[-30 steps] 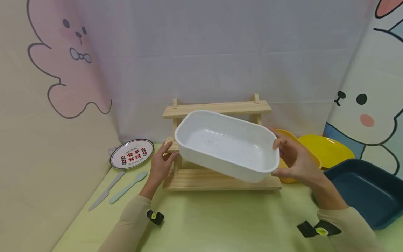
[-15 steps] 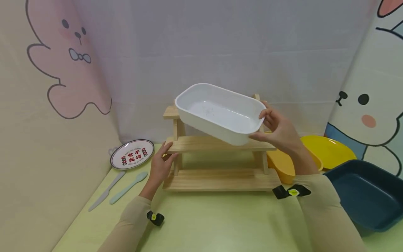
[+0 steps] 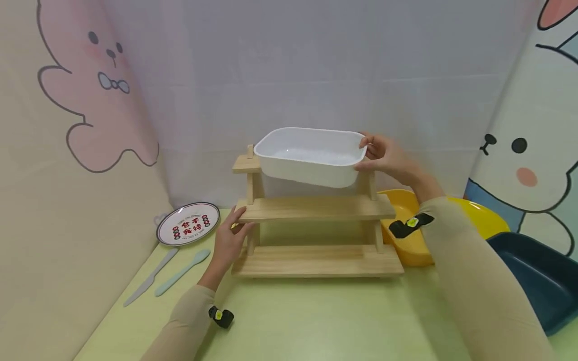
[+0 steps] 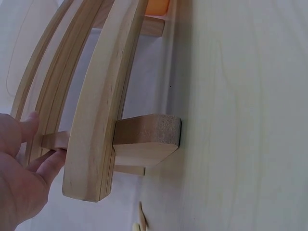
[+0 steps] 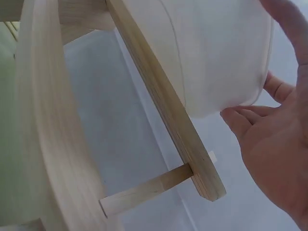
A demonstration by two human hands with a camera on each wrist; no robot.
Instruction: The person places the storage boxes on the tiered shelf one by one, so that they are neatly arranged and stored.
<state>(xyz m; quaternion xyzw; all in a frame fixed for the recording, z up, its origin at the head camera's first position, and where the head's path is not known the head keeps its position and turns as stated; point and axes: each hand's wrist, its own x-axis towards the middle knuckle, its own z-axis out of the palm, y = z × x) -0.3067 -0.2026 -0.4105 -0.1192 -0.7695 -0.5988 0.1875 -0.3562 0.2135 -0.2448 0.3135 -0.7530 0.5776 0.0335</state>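
A white rectangular tub [image 3: 311,155] sits tilted over the top tier of a three-tier wooden rack [image 3: 316,210]. My right hand [image 3: 384,155] grips its right end, thumb over the rim and fingers under the wall; the right wrist view shows the tub [image 5: 216,53] against my fingers [image 5: 250,120] above the top slat [image 5: 163,101]. My left hand [image 3: 230,235] holds the rack's left end at the middle tier; the left wrist view shows its fingers [image 4: 45,163] against the rack's side post [image 4: 101,110].
Left of the rack lie a printed round plate [image 3: 188,223], a pale knife [image 3: 146,283] and a pale spoon [image 3: 180,273]. Right of it sit a yellow bowl [image 3: 406,235], a yellow plate [image 3: 485,218] and a dark blue tub [image 3: 542,281]. Fabric walls close in behind and beside.
My right hand carried the white tub up from in front of the rack and back over the top tier. My left hand stayed on the rack's left end.
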